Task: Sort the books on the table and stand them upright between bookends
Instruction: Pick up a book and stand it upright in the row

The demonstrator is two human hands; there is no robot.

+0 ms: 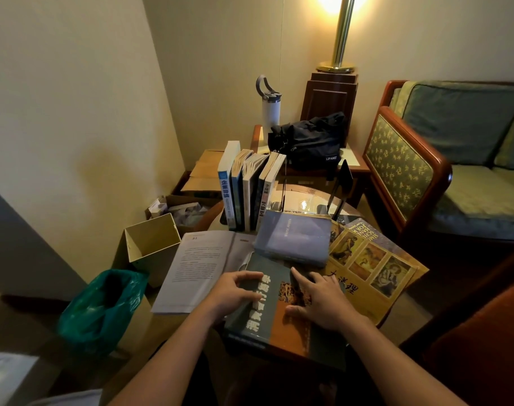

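Observation:
A dark green and orange book lies flat at the table's near edge. My left hand rests on its left side with curled fingers. My right hand lies spread on its right side. Beyond it a bluish-grey book lies flat, a yellow book with pictures lies to the right, and an open book lies to the left. Several books stand upright at the back left. A black bookend stands apart at the back right.
The glass table top shows between the upright books and the bookend. A cream open box and a green plastic bag sit to the left. A black bag and a white bottle stand behind. A sofa is at right.

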